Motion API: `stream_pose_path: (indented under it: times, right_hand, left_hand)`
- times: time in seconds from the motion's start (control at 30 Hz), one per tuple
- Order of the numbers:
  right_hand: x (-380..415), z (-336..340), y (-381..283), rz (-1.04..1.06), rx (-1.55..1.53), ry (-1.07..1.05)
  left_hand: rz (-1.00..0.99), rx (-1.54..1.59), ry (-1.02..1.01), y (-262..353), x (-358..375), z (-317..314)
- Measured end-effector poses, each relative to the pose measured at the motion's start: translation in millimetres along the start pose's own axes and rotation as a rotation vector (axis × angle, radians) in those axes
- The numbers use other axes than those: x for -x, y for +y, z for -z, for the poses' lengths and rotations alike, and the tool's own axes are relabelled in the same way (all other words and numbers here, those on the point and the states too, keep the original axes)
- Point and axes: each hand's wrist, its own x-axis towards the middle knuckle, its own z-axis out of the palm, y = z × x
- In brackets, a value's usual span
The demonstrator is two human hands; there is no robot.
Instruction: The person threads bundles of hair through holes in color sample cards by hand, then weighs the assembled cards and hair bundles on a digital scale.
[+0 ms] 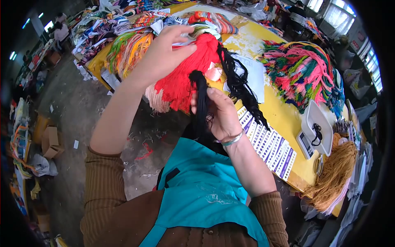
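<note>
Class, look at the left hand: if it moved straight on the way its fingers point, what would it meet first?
Most likely the upper part of the red thread bundle, just past the fingertips of the left hand. Its height above the threads is unclear, so it might pass over them.

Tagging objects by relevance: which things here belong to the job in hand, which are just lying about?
In the job, judging by the hands:
black thread bundle, in the right hand
red threads, beneath the left hand; likely

Apparently lying about:
printed cards
white tray
tan threads
multicoloured pile
cardboard box
</note>
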Motion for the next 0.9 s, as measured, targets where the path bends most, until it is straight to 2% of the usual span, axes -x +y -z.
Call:
stream_pose_path:
  times: [0.07, 0.1, 0.17, 0.23, 0.43, 0.5, 0.57, 0.6, 0.67, 0.8, 0.87, 0.9]
  right_hand:
    - [-1.8, 7.1, 2.4, 0.070, -0.019, 0.034]
    - [-2.6, 12.0, 3.8, 0.140, -0.038, 0.070]
    - [-5.3, 19.4, 6.6, 0.189, -0.075, 0.098]
    - [-8.7, 21.5, 8.4, 0.258, -0.050, 0.101]
    - [-5.1, 16.4, 5.4, 0.341, 0.116, 0.154]
    - [-4.3, 21.2, 0.7, 0.331, 0.157, 0.148]
    - [-5.3, 25.9, -2.4, 0.336, 0.250, 0.106]
    - [-5.8, 27.6, -3.4, 0.337, 0.297, 0.085]
    - [-4.8, 28.9, -5.9, 0.318, 0.293, 0.075]
    - [-3.7, 31.2, -12.1, 0.197, 0.237, 0.116]
    - [-5.3, 38.7, -14.3, 0.167, 0.183, 0.139]
    - [-6.3, 44.9, -15.3, 0.137, 0.186, 0.094]
  left_hand:
    - [-0.094, -0.535, -0.034, -21.7, 0.7, 9.5]
    - [0.075, -0.411, -0.092, -8.8, 10.2, 0.0]
    - [0.082, -0.440, -0.139, -11.1, 27.5, -17.2]
    - [-0.081, -0.387, -0.134, -28.5, 40.6, -31.5]
    - [0.100, -0.275, -0.198, -30.3, 43.5, -33.5]
    - [0.079, -0.256, -0.214, -32.8, 43.0, -29.7]
    - [0.203, -0.159, -0.352, -31.2, 39.7, -23.4]
    - [0.204, -0.159, -0.351, -31.9, 39.5, -21.5]
    - [0.375, 0.183, -0.395, -34.0, 39.5, -18.9]
    - [0.444, 0.195, -0.325, -39.3, 39.8, -6.0]
    - [0.572, 0.629, -0.206, -39.4, 39.4, 5.9]
    - [0.558, 0.656, -0.267, -41.8, 37.1, 17.6]
